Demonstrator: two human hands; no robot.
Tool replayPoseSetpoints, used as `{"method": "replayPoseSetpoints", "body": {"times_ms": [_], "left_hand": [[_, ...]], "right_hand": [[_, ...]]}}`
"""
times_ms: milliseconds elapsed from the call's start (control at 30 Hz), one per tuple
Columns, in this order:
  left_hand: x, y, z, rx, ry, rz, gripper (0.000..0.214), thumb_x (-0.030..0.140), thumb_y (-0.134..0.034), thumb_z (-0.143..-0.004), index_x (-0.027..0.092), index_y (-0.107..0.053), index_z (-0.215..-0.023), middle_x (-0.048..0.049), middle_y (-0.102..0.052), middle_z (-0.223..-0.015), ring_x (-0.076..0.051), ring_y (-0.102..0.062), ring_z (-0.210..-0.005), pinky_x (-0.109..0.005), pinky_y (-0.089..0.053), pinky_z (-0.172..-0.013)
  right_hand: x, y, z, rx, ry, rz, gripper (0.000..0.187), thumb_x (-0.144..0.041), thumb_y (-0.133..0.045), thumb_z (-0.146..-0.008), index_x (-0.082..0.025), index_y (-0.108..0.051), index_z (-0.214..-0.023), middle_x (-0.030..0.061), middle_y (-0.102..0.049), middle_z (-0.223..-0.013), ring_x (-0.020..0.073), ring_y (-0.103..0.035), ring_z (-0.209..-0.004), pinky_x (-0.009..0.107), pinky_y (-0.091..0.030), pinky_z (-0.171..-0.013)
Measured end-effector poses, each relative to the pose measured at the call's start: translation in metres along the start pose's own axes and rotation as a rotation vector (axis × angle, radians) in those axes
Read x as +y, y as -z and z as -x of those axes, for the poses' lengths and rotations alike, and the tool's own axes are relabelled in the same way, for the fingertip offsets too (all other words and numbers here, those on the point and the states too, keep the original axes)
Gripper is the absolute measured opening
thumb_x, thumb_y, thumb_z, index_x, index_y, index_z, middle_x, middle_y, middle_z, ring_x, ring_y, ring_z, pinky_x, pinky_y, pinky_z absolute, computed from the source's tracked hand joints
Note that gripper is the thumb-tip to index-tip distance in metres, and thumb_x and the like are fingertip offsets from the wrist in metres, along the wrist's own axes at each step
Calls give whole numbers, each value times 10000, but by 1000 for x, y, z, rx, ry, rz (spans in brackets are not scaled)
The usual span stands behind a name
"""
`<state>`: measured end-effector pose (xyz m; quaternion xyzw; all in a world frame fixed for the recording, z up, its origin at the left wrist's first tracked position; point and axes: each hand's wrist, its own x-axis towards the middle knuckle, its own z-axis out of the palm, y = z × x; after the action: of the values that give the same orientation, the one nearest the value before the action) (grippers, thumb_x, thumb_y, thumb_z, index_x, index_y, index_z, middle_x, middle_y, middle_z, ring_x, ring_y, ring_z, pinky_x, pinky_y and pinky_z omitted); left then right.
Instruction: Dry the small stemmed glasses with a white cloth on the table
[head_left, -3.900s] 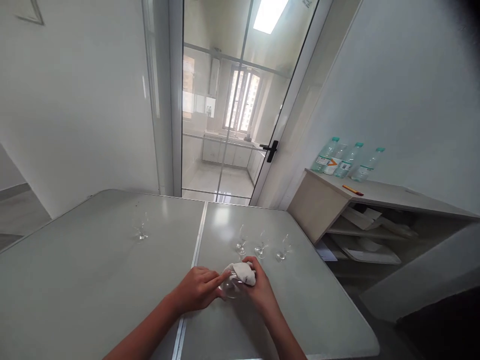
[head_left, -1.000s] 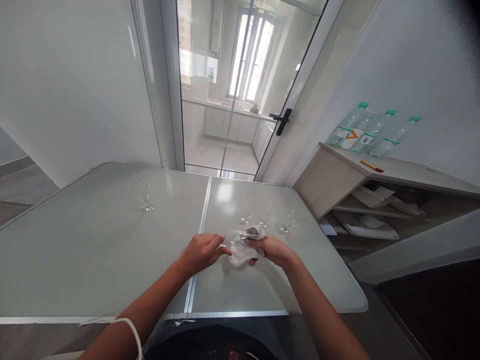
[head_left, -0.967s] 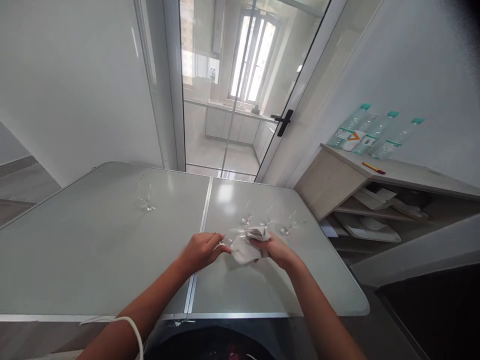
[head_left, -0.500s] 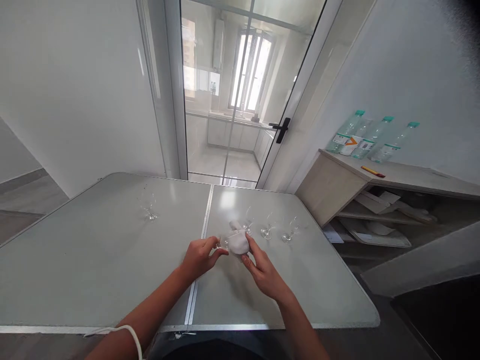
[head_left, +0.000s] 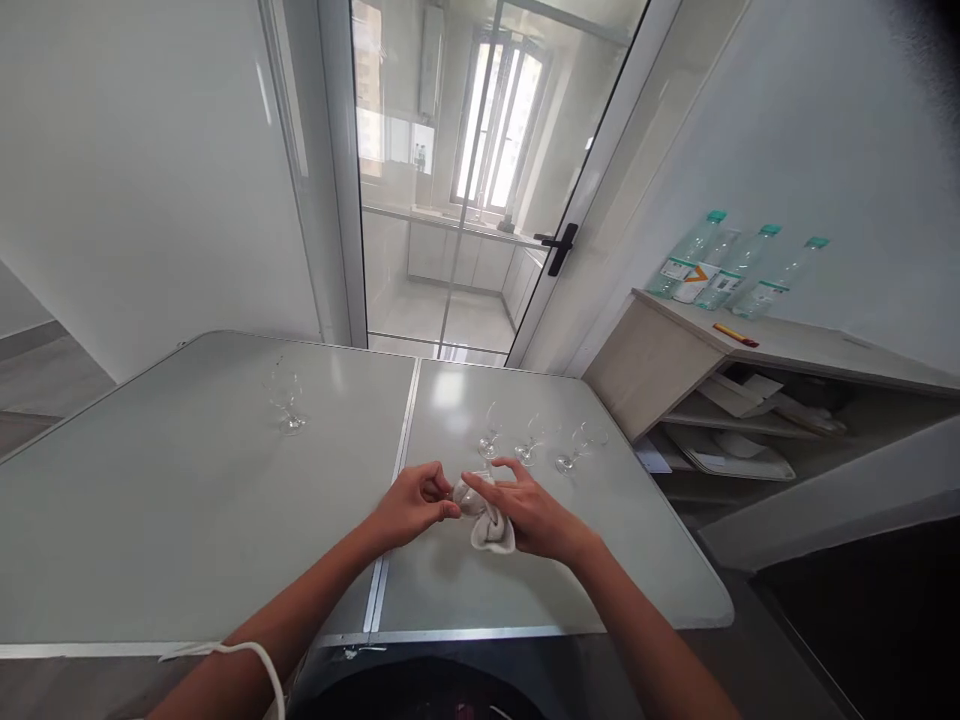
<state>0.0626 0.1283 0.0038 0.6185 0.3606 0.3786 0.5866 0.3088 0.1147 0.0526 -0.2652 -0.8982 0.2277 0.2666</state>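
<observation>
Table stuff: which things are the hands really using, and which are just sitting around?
In use: left hand, pinching the small glass; right hand, fingers spread on the white cloth.
Just sitting: three glasses in a row; lone glass standing apart; water bottles and orange pen on the shelf.

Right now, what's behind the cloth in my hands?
Three clear stemmed glasses stand in a row on the table. The right hand covers the spot just behind the cloth.

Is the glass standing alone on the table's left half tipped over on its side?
No, the lone glass stands upright on its foot on the left half of the table.
</observation>
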Motion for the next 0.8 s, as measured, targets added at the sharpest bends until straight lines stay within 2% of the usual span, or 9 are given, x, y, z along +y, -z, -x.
{"method": "replayPoseSetpoints", "body": {"times_ms": [100,200,300,367,467,600,700,767,800], "left_hand": [[4,6,-4,-244,295,260,515,556,-826,-716,194,-461,-726,72,-491,-537,-43,-351,-417,-178,-189,-401],[3,11,-7,-380,415,345,548,622,-785,-738,185,-459,-680,70,-468,-539,-18,-254,-384,-186,-133,-377],[0,12,-6,-264,287,231,528,639,-741,-779,187,-477,-708,48,-517,-536,-36,-304,-380,-192,-167,-380],[-3,11,-5,-139,135,18,474,599,-731,-811,187,-507,-743,37,-551,-541,-68,-399,-412,-201,-253,-416],[-8,7,0,27,-189,-475,362,498,-730,-853,184,-563,-787,15,-601,-597,-121,-541,-527,-233,-365,-527],[-18,3,3,131,-542,-927,260,426,-622,-957,194,-601,-842,-24,-668,-676,-167,-631,-603,-262,-394,-575],[-22,4,2,176,-526,-879,270,450,-671,-924,208,-576,-850,2,-664,-665,-155,-628,-571,-247,-391,-545],[-22,6,0,213,-420,-728,303,460,-728,-873,218,-550,-831,35,-628,-624,-139,-608,-544,-237,-398,-538],[-22,7,-1,240,-359,-632,319,458,-750,-851,220,-540,-821,44,-616,-613,-135,-603,-542,-235,-409,-542]], "right_hand": [[14,3,8,-49,69,73,498,-138,-496,-970,-349,-597,-1410,-43,-651,-740,140,-579,-660,582,-252,-1189],[17,-9,12,31,53,-44,527,-213,-610,-935,-305,-559,-1451,-19,-679,-803,148,-600,-692,521,-362,-1131],[7,-25,9,156,-196,-286,867,-296,-764,-823,-227,-359,-1586,34,-707,-937,182,-626,-764,382,-521,-884],[-2,-34,3,256,-429,-448,915,-317,-829,-753,-230,-406,-1560,42,-707,-999,195,-625,-818,331,-517,-800],[-10,-42,-9,440,-697,-721,636,-362,-861,-704,-215,-666,-1291,48,-705,-1004,206,-620,-866,303,-490,-757],[-5,-35,-15,493,-785,-962,385,-423,-855,-689,-173,-735,-955,49,-693,-864,193,-609,-774,283,-451,-671],[1,-11,-7,445,-770,-745,344,-393,-840,-672,-152,-739,-897,49,-690,-804,198,-601,-727,280,-428,-622],[2,9,0,535,-742,-418,327,-353,-815,-683,-152,-747,-932,50,-702,-810,215,-612,-750,289,-440,-638],[1,17,3,655,-713,-246,333,-342,-779,-727,-163,-745,-1006,60,-720,-880,230,-628,-812,302,-460,-687]]}}
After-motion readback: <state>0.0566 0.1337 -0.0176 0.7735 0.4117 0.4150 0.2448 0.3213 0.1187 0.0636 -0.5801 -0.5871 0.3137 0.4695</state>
